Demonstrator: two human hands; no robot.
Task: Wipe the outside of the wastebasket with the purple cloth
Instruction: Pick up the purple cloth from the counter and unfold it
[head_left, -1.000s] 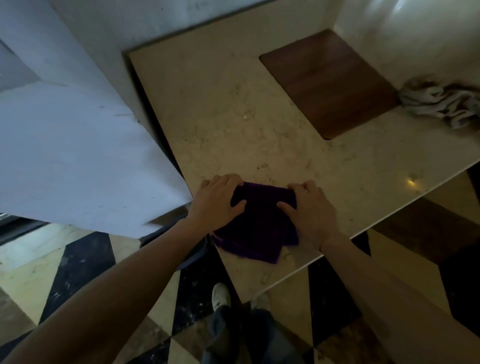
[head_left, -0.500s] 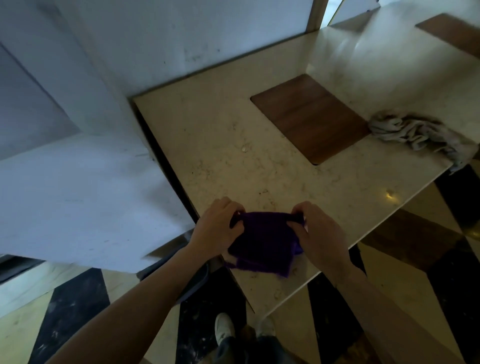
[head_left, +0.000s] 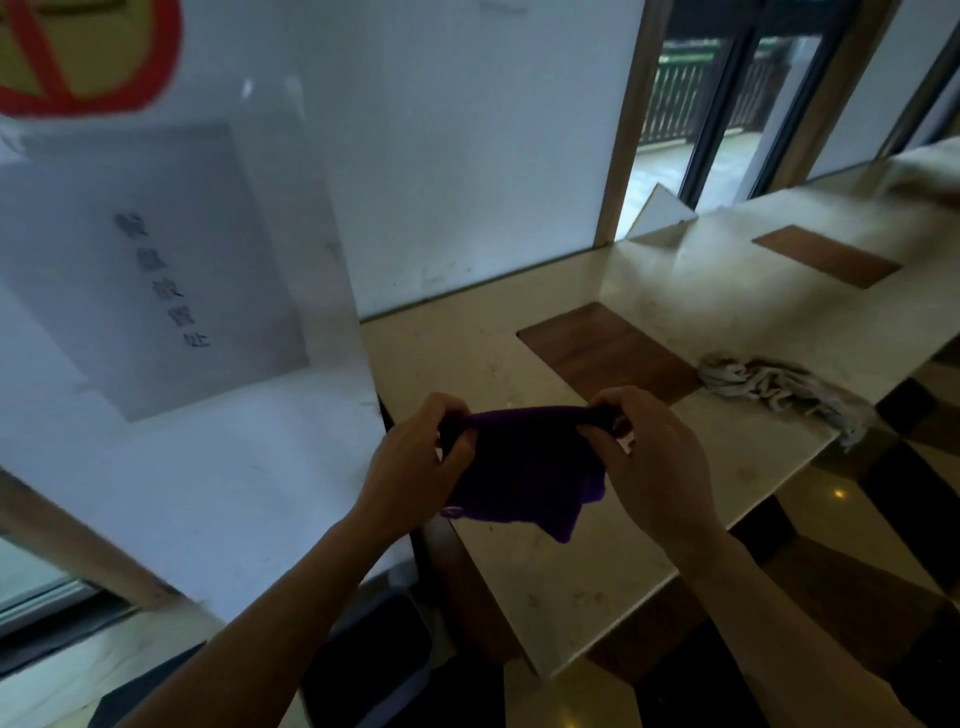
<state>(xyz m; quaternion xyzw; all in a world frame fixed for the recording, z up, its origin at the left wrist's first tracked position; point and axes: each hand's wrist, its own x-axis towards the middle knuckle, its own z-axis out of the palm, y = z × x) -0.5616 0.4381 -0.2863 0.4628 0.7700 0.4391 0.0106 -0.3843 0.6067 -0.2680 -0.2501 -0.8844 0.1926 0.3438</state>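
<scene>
The wastebasket is sitting on the floor below you, dark and only partly showing, tucked under the white panel and just beside the near end of the marble counter. Your left forearm is crossing in front of it, so its full shape is hard to read; its rim seems to be facing up, with its walls dropping away beneath your view.

Above it, you are holding the purple cloth stretched between both hands over the counter's near edge. Your left hand is pinching the cloth's left top corner, and your right hand is pinching the right one, with the rest hanging loose.

So the basket is lying down and to the left of the cloth, nearly under your left wrist. Your left hand is the nearer one, and the coming reach is probably a lowering toward that side. A grey rag is lying well apart on the right.
</scene>
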